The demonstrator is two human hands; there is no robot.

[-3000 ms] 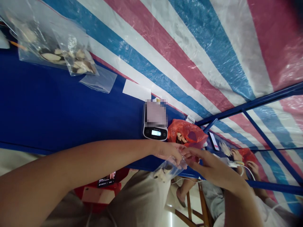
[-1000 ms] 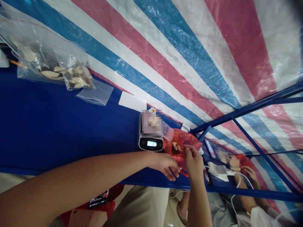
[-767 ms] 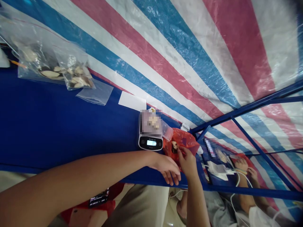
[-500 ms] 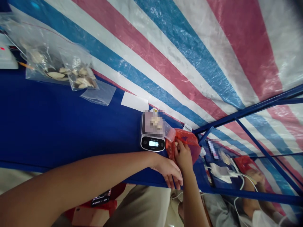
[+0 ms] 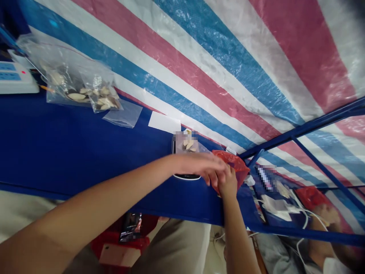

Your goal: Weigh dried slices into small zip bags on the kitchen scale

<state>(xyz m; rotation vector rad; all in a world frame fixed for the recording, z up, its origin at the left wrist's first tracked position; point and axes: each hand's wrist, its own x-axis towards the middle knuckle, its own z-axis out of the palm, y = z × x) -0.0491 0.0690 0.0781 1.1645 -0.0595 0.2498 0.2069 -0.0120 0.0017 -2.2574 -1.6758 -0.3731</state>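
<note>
My left hand (image 5: 199, 166) reaches across the front of a small digital scale (image 5: 186, 177), its fingers stretched out and resting over or just above my right hand. A few pale slices (image 5: 189, 144) lie on the scale's plate, on or in clear plastic; the display is covered by my left hand. At the mouth of a red plastic bag (image 5: 241, 171) is my right hand (image 5: 228, 186). Its fingers are hidden behind the left hand and the bag, so what they hold cannot be seen.
Clear zip bags of dark-edged pale slices (image 5: 105, 99) lie at the back left beside a white power strip (image 5: 17, 82). A white paper (image 5: 164, 121) lies behind the scale. Blue metal bars (image 5: 302, 127) stand right; beyond them another person's hands work at a red bag (image 5: 310, 198).
My left hand has moved up and forward, from beside my right wrist to over my right hand, now covering the scale's display. The view has shifted slightly.
</note>
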